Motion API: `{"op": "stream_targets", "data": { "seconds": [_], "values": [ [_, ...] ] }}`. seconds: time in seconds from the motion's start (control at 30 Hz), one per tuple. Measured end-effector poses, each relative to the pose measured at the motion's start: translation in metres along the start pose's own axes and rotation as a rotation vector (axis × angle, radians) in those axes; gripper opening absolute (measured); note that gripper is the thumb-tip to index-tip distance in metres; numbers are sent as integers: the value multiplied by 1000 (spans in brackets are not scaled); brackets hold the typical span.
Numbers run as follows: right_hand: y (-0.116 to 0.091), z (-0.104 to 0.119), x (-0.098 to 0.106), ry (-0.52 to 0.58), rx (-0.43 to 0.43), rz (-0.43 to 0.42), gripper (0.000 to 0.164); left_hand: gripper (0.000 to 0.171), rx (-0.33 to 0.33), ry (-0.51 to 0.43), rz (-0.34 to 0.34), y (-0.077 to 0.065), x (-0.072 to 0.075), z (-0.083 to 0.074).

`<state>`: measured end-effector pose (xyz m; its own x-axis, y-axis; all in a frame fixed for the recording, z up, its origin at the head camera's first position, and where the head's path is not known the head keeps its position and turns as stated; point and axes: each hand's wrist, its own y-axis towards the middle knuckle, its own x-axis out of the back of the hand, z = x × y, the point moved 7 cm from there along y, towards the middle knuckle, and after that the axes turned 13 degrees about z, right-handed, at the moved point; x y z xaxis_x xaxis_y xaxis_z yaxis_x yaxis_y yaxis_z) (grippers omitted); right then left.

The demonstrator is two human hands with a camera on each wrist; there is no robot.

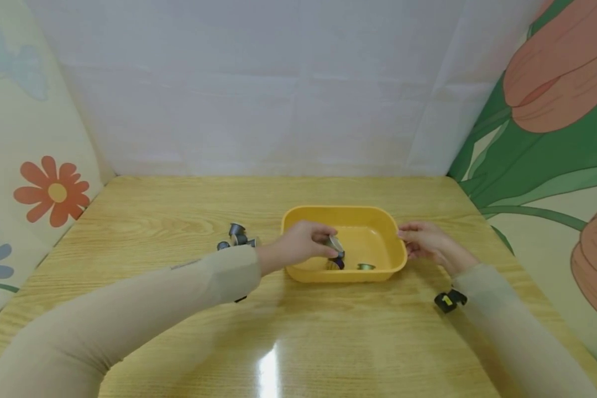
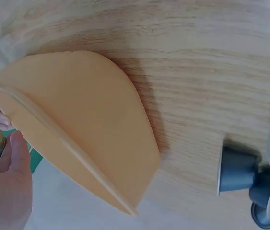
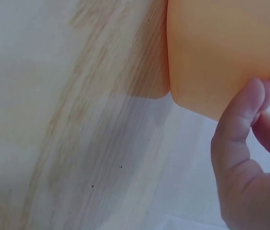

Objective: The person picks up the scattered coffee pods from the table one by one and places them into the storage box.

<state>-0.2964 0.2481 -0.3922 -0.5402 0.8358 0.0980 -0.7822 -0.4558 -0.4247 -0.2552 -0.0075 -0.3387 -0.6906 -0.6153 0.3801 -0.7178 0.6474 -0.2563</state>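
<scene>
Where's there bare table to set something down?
Free: the table in front of the yellow tub, between left sleeve and right sleeve; also the strip between tub and white backdrop. Crowded: left of the tub, dark capsules by the left sleeve; right of it, the right hand.

White backdrop (image 1: 258, 99) between printed red flower (image 1: 55, 192) and tulips (image 1: 552, 83).

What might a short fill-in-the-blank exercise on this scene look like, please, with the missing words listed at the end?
1. The person's ____ hand holds a small capsule.
2. In the head view, the other hand grips the container at its ____ end.
3. In the head view, the loose capsules on the table lie to the ____ of the container.
4. The container stands with its open side facing ____.

Missing words: left; right; left; up.
</scene>
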Motion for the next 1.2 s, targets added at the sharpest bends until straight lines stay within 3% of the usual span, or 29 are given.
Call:
{"op": "stream_targets", "data": {
  "seconds": [0.47, 0.87, 1.2],
  "values": [
    [-4, -2, 4, -4, -7, -9, 48, 51, 5, 27, 5, 16, -3, -4],
    [-3, -3, 5, 15, 0, -13, 49, 49, -3, -3, 93, 30, -10, -10],
    [1, 0, 1, 20, 7, -11, 51, 49, 26, 34, 90, 41, -11, -11]
  ]
}}
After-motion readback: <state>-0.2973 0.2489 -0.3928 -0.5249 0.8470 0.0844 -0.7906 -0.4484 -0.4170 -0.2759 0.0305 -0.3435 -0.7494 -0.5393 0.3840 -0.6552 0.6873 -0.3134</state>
